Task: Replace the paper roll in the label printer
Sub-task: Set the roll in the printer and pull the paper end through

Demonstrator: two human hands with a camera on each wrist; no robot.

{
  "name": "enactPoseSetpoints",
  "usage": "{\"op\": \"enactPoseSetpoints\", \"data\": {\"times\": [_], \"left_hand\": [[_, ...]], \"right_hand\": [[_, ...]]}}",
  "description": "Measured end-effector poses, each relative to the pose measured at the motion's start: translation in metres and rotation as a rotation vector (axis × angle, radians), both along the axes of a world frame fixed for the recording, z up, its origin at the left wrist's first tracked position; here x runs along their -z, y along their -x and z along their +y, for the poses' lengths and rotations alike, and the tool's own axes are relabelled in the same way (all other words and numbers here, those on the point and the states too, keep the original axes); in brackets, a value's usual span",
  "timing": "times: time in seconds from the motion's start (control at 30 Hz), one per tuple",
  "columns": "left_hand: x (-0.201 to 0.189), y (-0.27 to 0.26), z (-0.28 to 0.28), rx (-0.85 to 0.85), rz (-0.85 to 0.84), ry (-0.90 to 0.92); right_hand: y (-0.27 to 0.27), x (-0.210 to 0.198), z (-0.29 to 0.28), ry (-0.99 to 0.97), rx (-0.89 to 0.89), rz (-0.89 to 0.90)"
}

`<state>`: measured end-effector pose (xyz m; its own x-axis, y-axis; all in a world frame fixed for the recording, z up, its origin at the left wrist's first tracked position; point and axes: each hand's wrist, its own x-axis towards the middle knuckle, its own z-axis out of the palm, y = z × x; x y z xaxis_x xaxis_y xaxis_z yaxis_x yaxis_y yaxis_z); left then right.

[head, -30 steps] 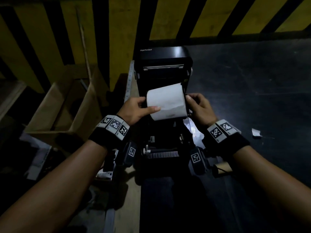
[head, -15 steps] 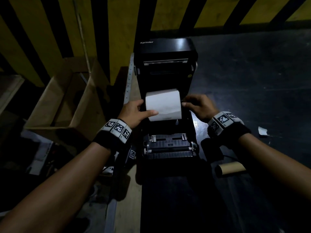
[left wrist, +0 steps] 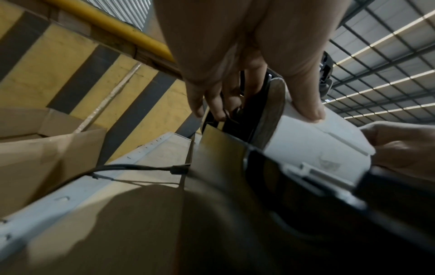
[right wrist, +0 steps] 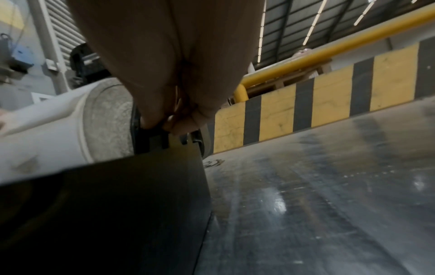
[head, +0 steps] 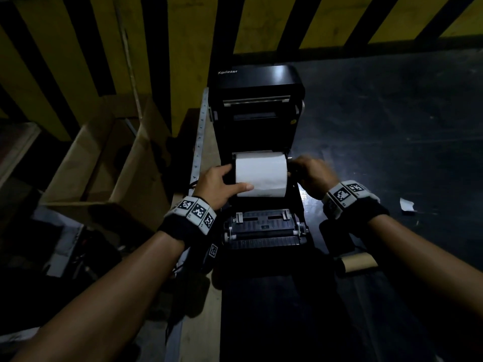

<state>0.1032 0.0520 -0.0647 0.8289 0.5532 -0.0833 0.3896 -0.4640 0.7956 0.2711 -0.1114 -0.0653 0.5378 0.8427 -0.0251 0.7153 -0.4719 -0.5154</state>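
Observation:
A black label printer [head: 257, 82] stands open, its lid tilted back. A white paper roll [head: 260, 176] sits low in the printer's bay. My left hand [head: 222, 185] holds the roll's left end, thumb across the front of the paper [left wrist: 306, 104] and fingers reaching down beside the black roll holder [left wrist: 249, 104]. My right hand [head: 312, 173] is at the roll's right end; its fingertips [right wrist: 174, 122] pinch a black holder part [right wrist: 153, 137] beside the roll [right wrist: 70, 126]. An empty brown cardboard core [head: 358, 262] lies right of the printer.
An open cardboard box [head: 104, 163] stands left of the printer, with clutter below it. A torn white paper scrap [head: 406, 205] lies on the dark tabletop [head: 392, 126] at right. A yellow-and-black striped barrier [head: 130, 48] runs behind. A thin cable [left wrist: 132, 167] lies by the printer's left side.
The roll has gone down from above the bay into the printer, both hands moving with it. The right hand shifted from the roll's end to the holder beside it.

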Motion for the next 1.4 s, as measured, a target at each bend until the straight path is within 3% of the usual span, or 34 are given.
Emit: {"op": "enactPoseSetpoints", "data": {"times": [0.23, 0.33, 0.43, 0.5, 0.7, 0.87, 1.4], "left_hand": [[0.007, 0.004, -0.004, 0.017, 0.179, -0.274], [0.007, 0.004, -0.005, 0.008, 0.234, -0.296], [0.004, 0.003, -0.007, 0.012, 0.247, -0.293], [0.003, 0.003, -0.010, 0.001, 0.232, -0.269], [-0.002, 0.001, -0.012, -0.166, 0.077, -0.053], [0.003, 0.004, -0.014, -0.231, 0.088, 0.090], [0.008, 0.010, -0.024, -0.190, 0.080, 0.067]], "right_hand": [[0.006, 0.001, 0.000, -0.007, 0.007, -0.048], [0.006, -0.001, -0.002, 0.015, 0.008, -0.017], [0.008, -0.003, -0.010, -0.071, 0.133, 0.093], [0.013, -0.003, -0.015, -0.088, 0.205, 0.200], [0.027, 0.003, -0.015, -0.001, 0.194, 0.308], [0.028, 0.007, -0.017, -0.063, 0.231, 0.381], [0.033, 0.019, -0.022, -0.079, 0.224, 0.388]]}}
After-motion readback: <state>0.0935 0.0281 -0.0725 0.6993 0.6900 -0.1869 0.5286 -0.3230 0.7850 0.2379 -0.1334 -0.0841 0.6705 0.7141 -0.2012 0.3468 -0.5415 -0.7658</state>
